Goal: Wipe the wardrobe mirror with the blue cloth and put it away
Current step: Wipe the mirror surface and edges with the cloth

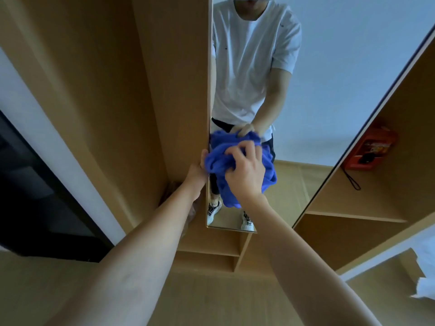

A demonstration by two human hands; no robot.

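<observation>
The open wooden wardrobe shelf (pixel 367 201) holds an orange box (pixel 369 149); its writing is too blurry to read. Both hands bunch the crumpled blue cloth (pixel 237 168) against the tall wardrobe mirror (pixel 306 78). The right hand (pixel 244 170) has a closed grip on the cloth. The left hand (pixel 200 170) grips its edge.

- Both bare forearms reached forward and up, converging ahead.
- The right hand (pixel 244 170) showed its back, fingers curled closed on the blue cloth (pixel 217 161).
- The left hand (pixel 199 169) gripped the cloth's left side, mostly hidden.
</observation>
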